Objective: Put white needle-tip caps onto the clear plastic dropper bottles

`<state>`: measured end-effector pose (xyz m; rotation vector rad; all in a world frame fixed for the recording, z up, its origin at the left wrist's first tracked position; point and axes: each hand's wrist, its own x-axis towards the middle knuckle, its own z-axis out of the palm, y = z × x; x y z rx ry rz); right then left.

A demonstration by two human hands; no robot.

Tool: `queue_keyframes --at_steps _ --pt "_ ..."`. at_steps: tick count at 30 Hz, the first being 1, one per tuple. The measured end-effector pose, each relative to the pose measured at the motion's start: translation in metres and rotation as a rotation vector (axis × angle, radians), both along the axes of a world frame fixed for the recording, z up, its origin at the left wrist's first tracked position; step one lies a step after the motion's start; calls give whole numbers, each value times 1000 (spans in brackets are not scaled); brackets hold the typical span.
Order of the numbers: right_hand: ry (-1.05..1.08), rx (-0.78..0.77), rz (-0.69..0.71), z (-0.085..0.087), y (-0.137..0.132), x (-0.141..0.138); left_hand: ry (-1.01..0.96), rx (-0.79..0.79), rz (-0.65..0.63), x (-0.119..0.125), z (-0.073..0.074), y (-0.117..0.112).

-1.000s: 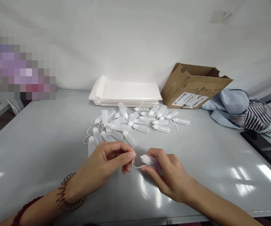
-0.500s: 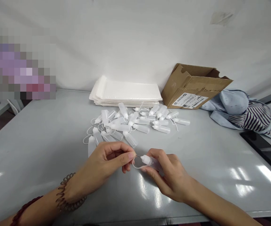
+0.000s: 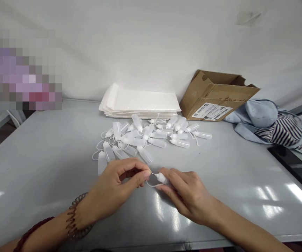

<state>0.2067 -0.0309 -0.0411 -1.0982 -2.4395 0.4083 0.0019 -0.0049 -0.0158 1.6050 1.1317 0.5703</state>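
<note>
Left hand [image 3: 116,183] pinched tight, thumb and forefinger on the thin needle tip [image 3: 154,174] of a small white bottle [image 3: 162,178]! Right hand [image 3: 189,197] closed around that bottle, held over the middle of the table [image 3: 48,168], the hands just apart. A thin loop [image 3: 151,184] hangs below the nozzle. Just beyond sits a heap of bottles [image 3: 145,136], then white bags [image 3: 140,103] at the back edge, a cardboard box [image 3: 214,96] beside them, and a striped cloth [image 3: 279,129] toward the back right corner.
</note>
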Motion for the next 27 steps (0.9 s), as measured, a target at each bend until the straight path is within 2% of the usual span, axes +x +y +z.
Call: queue_keyframes --at_steps 11,14,17,20,27 --pt "-28 15 4 -1 -2 -2 30 136 -17 2 -7 -2" --pt "-14 14 -12 -1 -1 -2 0 90 -1 2 -7 -1" --pt "22 19 -38 -1 -1 -2 -30 -11 71 0 -5 0" --pt "38 33 -55 -1 0 -1 -22 -45 138 -1 -4 0" --pt "62 30 -69 -2 0 -2 -60 105 80 -1 -7 -5"
